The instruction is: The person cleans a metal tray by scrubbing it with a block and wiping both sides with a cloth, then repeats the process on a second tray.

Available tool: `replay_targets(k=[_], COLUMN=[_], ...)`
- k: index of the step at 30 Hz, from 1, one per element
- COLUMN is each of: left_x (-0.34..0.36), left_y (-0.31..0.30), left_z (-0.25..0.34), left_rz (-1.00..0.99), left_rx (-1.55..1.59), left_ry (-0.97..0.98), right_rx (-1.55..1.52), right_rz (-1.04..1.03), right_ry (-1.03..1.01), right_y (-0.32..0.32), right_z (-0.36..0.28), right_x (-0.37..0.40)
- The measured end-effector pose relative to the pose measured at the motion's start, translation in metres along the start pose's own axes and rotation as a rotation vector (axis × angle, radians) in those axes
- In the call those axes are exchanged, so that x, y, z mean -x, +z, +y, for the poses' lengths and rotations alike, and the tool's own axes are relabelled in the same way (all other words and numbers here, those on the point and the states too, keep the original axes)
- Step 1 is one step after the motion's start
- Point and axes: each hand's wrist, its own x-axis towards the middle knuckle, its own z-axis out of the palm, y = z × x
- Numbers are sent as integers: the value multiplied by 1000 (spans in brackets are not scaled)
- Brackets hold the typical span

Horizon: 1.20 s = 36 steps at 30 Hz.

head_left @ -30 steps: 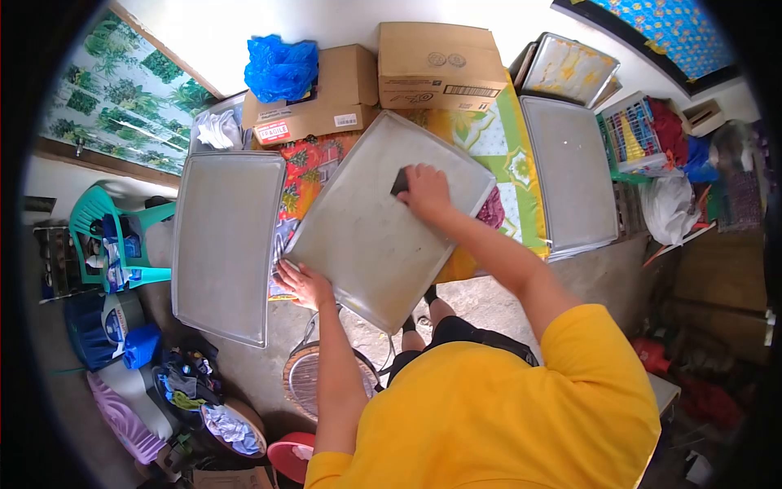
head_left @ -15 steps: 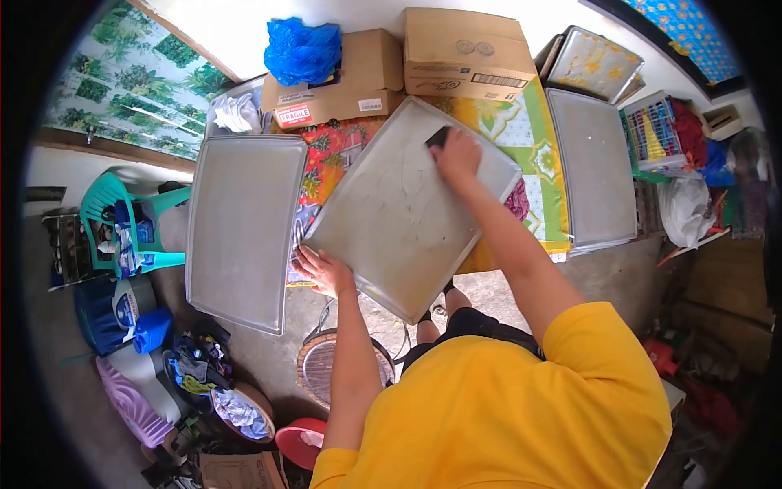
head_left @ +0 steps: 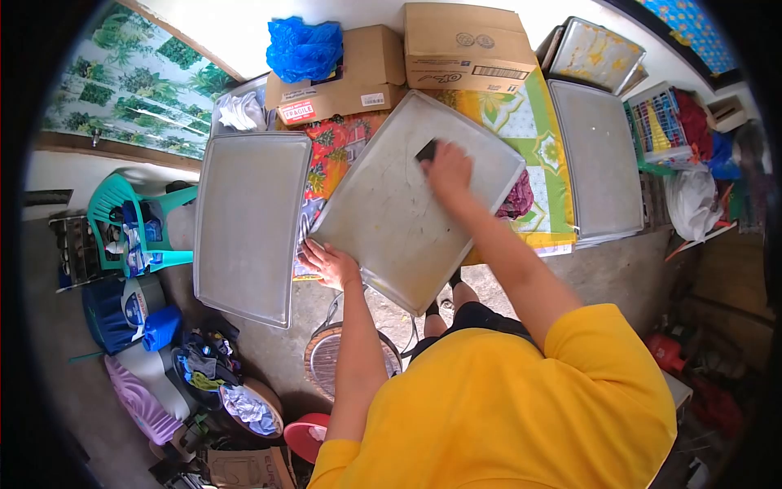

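Trays: four; my tray (head_left: 391, 228), between two others on the tabletop (head_left: 533, 191), runs 1 to 7 o'clock.
Boxes (head_left: 468, 45): two, 12 o'clock.
Left hand (head_left: 330, 265): grip clamps its 8 o'clock corner.
Right hand (head_left: 448, 171): grip curled over one dark pad (head_left: 426, 150).

A large, scuffed rectangular metal baking tray (head_left: 399, 220) lies tilted across the table's near edge, a small dark scrubbing pad (head_left: 426, 150) pressed at its one-o'clock area.
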Motion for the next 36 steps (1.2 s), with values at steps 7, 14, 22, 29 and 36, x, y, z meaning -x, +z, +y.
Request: replay_targets(k=[7,14,22,29,36], left_x=[2,4,5,2,4], left_y=[-4,-3,-9,-5,-4], left_z=[1,1,3,3,1], left_rz=[-8,22,-10,5,22], left_rx=[4,5,7,-6,-22], left_ry=[11,25,15,11,23], right_rx=[-237,212,39,103,-40], right_rz=[-185,120,-98,-2,-95], right_ry=[-115,305,-128,87,-92], right_y=[-7,-65,-41,-56,-31], right_z=[-32,136,60,103,75], right_x=[84,-17,83,41,88])
